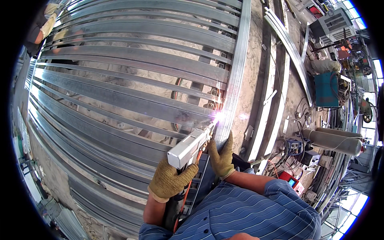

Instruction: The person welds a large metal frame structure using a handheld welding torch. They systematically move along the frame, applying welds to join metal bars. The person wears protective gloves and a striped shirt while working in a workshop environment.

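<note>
Smooth metal gleaming on the bars (160, 62) — glossy edge rail (237, 68), too — against rough, matt knitted gloves (166, 180) and a matt cloth shirt (236, 204)!

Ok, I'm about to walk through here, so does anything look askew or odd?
Yes, to the right: the long strips lie slanted to the white rails beside them, and cables sprawl in a loose tangle. The sparks come from the working torch, so they aren't odd.

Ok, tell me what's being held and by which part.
The left hand holds the welding torch by its rear end. The right hand touches the metal bar; a grip can't be told.
</note>
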